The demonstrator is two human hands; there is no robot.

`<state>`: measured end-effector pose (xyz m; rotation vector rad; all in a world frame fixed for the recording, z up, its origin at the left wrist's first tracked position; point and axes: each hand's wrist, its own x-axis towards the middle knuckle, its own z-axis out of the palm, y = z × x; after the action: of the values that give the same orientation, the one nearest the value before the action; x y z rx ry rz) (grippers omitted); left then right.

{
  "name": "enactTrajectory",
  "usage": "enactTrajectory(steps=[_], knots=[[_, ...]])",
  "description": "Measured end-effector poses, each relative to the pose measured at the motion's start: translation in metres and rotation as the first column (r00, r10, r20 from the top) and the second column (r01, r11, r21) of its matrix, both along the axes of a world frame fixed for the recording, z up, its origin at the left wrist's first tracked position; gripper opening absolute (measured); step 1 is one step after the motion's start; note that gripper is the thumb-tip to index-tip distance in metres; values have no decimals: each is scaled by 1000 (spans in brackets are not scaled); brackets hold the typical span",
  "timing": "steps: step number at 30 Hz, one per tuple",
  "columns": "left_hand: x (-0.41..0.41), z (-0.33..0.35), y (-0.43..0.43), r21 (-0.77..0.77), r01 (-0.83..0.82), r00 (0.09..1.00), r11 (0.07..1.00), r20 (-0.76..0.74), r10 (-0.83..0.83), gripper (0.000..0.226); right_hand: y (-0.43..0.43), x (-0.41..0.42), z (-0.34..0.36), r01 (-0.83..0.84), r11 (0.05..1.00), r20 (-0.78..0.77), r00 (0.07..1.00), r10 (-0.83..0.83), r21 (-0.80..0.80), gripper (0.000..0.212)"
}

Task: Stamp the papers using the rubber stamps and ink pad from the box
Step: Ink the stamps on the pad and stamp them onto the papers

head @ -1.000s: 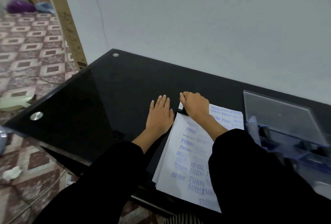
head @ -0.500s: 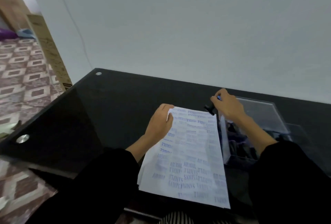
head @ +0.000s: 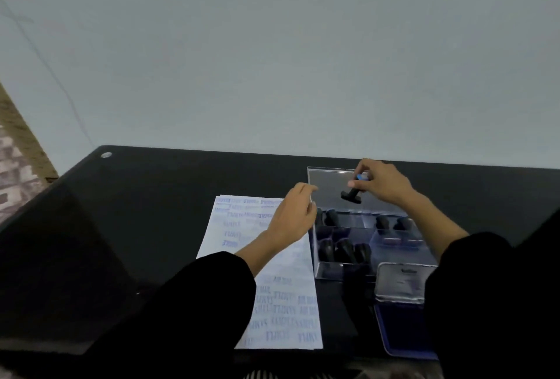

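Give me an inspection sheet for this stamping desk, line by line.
Surface: black glass table, glossy.
Job's things: stamped papers lying flat; clear box, lid up, holding black stamps; ink pad open on the box's near side.
Clutter: nothing seen.
Grip: right hand pinches a stamp above the box; left hand relaxed over the papers' far corner, holding nothing.
Cables: thin dark line down the pale wall, cable or crack unclear.
Surroundings: patterned floor tiles at left.
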<state>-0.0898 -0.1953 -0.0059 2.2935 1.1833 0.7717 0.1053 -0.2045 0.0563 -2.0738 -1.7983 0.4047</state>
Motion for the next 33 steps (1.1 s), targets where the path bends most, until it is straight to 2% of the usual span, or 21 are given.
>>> enactTrajectory(steps=[6,9,11,16,26,30,33], knots=[[42,-6,-4,2,49,976,999,-214,-47,52,-5,1,-18,4,997,167,986,9,-79,22],[56,-15,-7,-60,15,934,998,-356,-35,57,-4,-1,-33,18,997,297,955,7,-79,31],[60,-22,-9,-80,-11,916,997,-400,-21,59,-3,-3,-40,37,998,352,936,-17,-50,36],[61,-33,-10,0,-26,916,1000,-400,24,57,0,-6,-46,55,998,397,917,-44,-16,33],[61,-34,-10,-9,-33,933,999,-359,28,56,-3,-14,-68,75,997,482,874,-67,3,25],[61,-34,-11,-6,-40,938,999,-346,35,55,-2,-16,-67,79,995,424,901,-96,57,24],[60,-35,-11,-16,-41,944,999,-327,34,54,2,-21,-65,71,997,393,916,-80,38,27]])
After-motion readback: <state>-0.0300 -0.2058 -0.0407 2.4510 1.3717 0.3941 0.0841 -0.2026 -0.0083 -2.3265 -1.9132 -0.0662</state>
